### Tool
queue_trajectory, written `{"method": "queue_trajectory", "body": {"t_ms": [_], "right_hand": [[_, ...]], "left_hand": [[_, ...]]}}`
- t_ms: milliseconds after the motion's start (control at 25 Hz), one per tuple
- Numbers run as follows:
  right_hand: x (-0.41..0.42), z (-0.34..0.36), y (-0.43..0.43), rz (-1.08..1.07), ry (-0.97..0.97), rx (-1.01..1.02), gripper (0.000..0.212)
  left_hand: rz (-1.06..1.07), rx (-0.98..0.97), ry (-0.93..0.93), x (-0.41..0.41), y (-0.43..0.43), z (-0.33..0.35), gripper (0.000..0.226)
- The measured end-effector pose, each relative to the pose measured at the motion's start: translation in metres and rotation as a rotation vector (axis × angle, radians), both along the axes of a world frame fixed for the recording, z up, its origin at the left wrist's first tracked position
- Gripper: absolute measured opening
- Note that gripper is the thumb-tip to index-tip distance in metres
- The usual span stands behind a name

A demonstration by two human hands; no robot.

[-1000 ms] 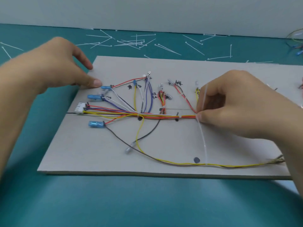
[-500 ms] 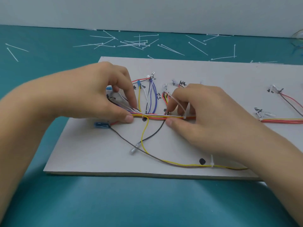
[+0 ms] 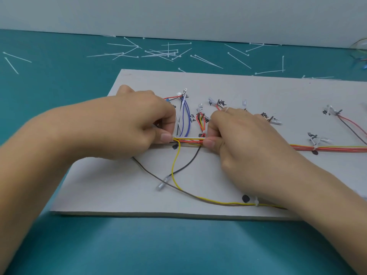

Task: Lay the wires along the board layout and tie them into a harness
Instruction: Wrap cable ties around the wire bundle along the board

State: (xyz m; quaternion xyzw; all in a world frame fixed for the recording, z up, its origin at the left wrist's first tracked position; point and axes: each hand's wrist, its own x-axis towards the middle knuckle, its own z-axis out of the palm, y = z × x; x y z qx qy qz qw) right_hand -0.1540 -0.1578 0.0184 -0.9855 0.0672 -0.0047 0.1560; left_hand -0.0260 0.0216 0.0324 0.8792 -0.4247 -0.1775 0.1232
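A grey layout board (image 3: 258,86) lies on the teal table. A bundle of red, orange, yellow and white wires (image 3: 188,140) runs along its middle line. My left hand (image 3: 139,126) pinches that bundle at its left end between thumb and fingers. My right hand (image 3: 244,147) pinches the same bundle just to the right, thumb below and fingers above. Purple and white wires (image 3: 185,118) branch upward between the hands. A yellow wire (image 3: 174,169) and a dark wire (image 3: 188,165) loop down toward the front edge, held by a white cable tie (image 3: 256,202).
Several loose white cable ties (image 3: 158,53) lie scattered on the table behind the board. More of the red and orange trunk (image 3: 327,149) runs to the right edge with a tie (image 3: 314,144) on it. Black marks and handwritten labels dot the board.
My left hand came from the board's left corner onto the bundle. My right hand slid left along the trunk, and both hands now pinch it close together.
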Motion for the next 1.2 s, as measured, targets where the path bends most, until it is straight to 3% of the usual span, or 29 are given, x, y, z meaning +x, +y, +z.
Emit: {"method": "queue_trajectory", "body": {"t_ms": [280,440,640,800,920,1040,1200], "right_hand": [[-0.002,0.0,-0.006,-0.003,0.006,0.174,0.026],[-0.003,-0.002,-0.015,0.019,0.009,0.244,0.019],[-0.001,-0.004,-0.018,0.066,-0.019,0.257,0.017],[-0.003,-0.006,-0.02,0.074,-0.054,0.283,0.013],[-0.004,-0.006,-0.015,0.126,-0.052,0.262,0.023],[-0.001,-0.007,-0.008,0.094,-0.098,0.224,0.006],[0.002,-0.01,-0.003,0.055,-0.082,0.153,0.012]], "left_hand": [[0.005,-0.009,-0.02,0.0,-0.004,-0.005,0.022],[-0.047,-0.06,0.007,0.002,-0.003,-0.004,0.005],[-0.077,-0.104,-0.035,0.002,-0.003,-0.005,0.035],[-0.098,-0.198,0.024,0.003,-0.003,-0.007,0.027],[-0.112,-0.268,0.062,0.003,0.0,-0.01,0.024],[-0.122,-0.301,0.144,0.006,-0.001,-0.014,0.023],[-0.11,-0.374,0.305,0.01,-0.001,-0.016,0.018]]}}
